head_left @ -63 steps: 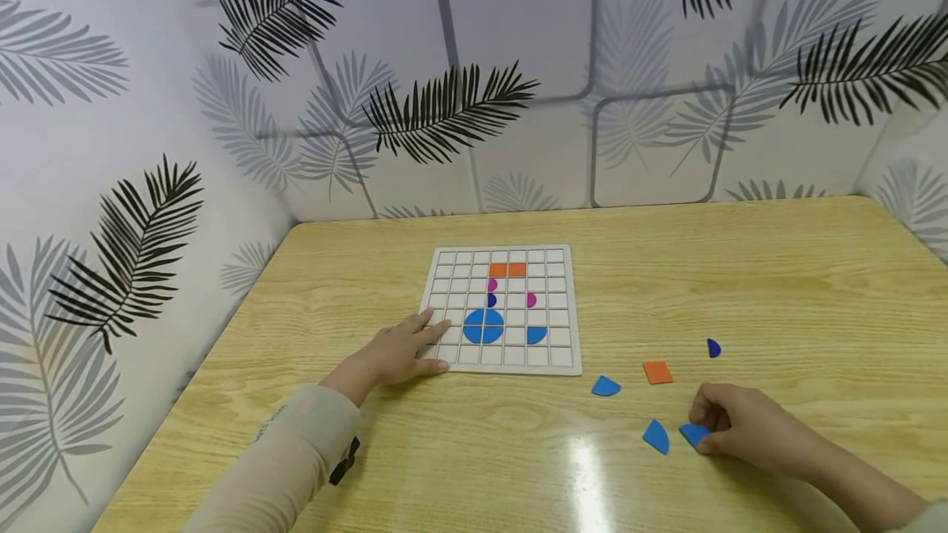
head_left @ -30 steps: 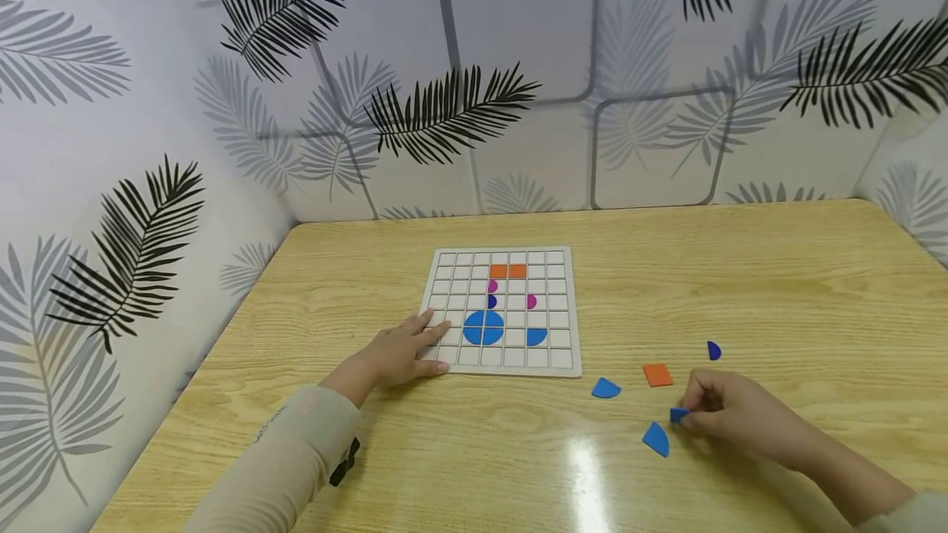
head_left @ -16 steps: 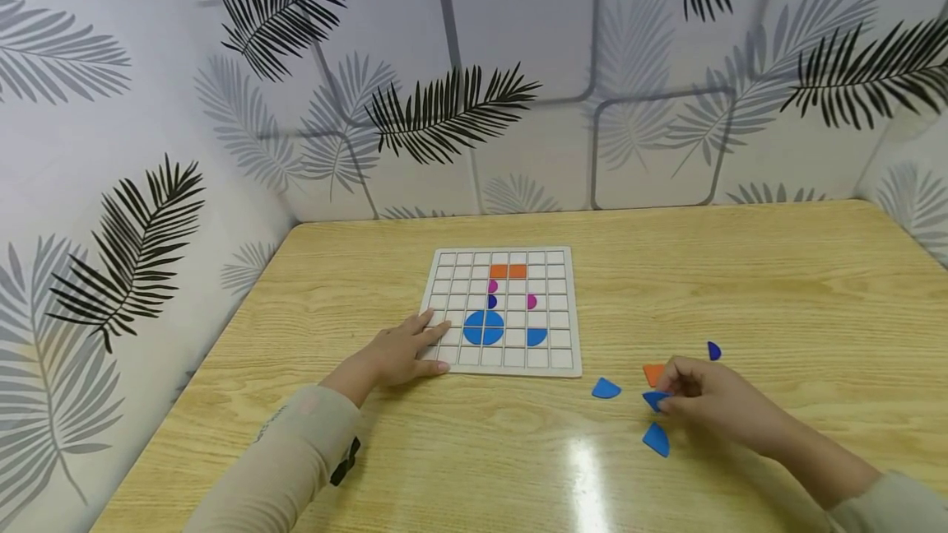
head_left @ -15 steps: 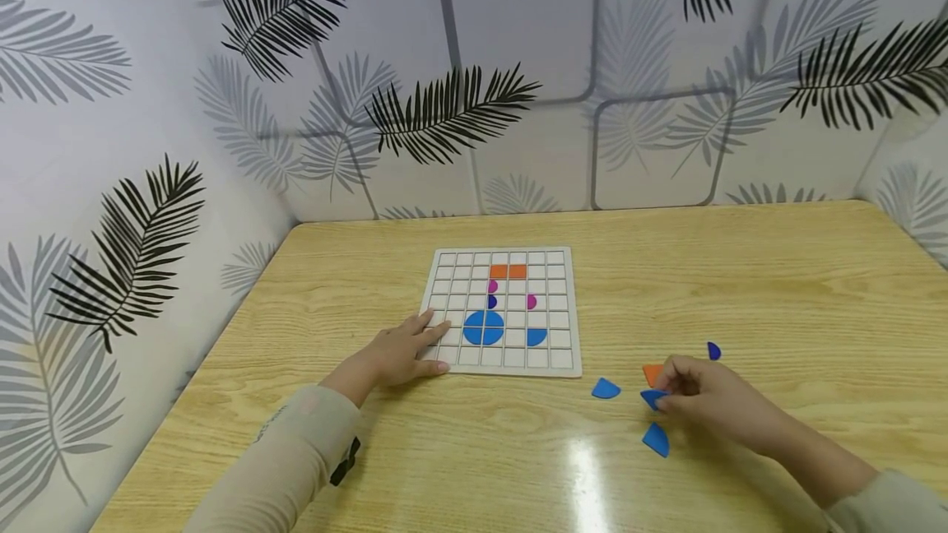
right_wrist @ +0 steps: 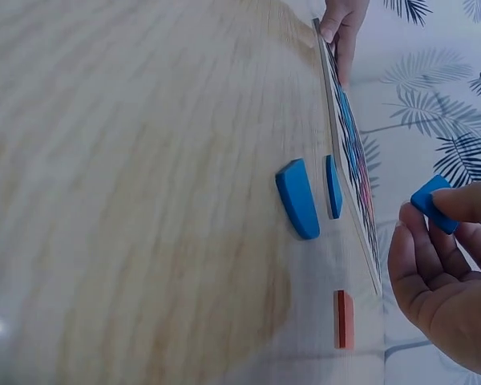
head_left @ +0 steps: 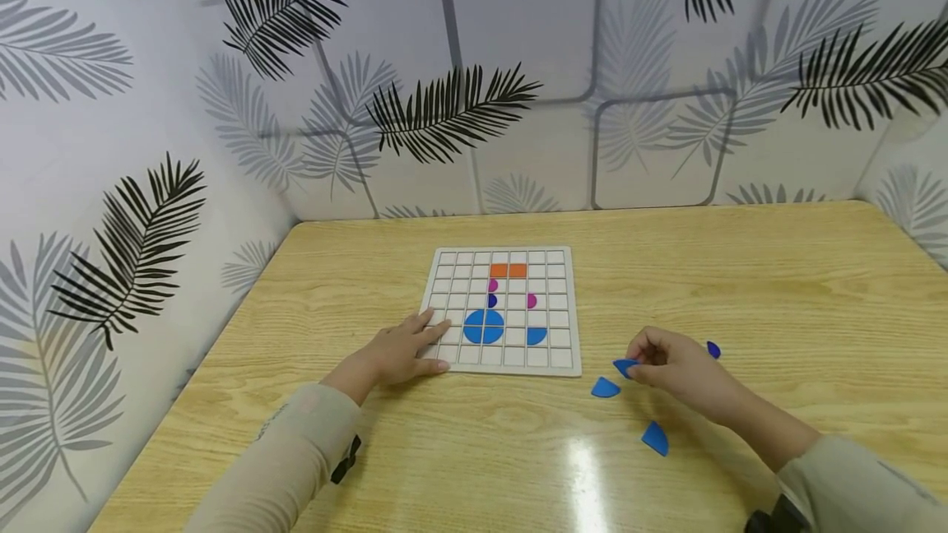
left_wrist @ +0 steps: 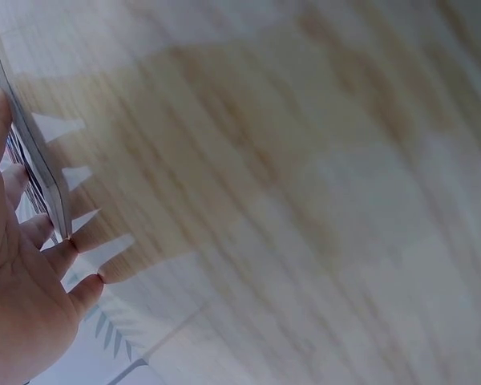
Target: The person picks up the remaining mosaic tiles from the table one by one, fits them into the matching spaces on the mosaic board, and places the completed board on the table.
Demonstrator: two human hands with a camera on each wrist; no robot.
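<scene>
We see a blue piece [head_left: 625,368] pinched between the thumb and fingers of the right hand [head_left: 681,373], raised off the worktop [head_left: 474,451] just right of the white grid board [head_left: 516,358]. The relation that matters most, we judge, is this one: the board's grid lies to the left of and beyond the piece, whose exposed corner points leftward at it. The fingers cover the rest, so we cannot tell its full long axis. The right hand is at the board's right side; the left hand [head_left: 396,350] rests across its left edge, fingers extended and grasping nothing. Near the held piece lies a blue wedge [head_left: 606,387], with another blue wedge [head_left: 655,439] closer to us and a dark blue half-disc [head_left: 713,349] beyond the right hand. The right wrist view also shows an orange piece [right_wrist: 344,319] on the worktop. On the grid, four quarters make a blue disc [head_left: 492,334]. Behind stands a leaf-patterned wall [head_left: 518,146].
</scene>
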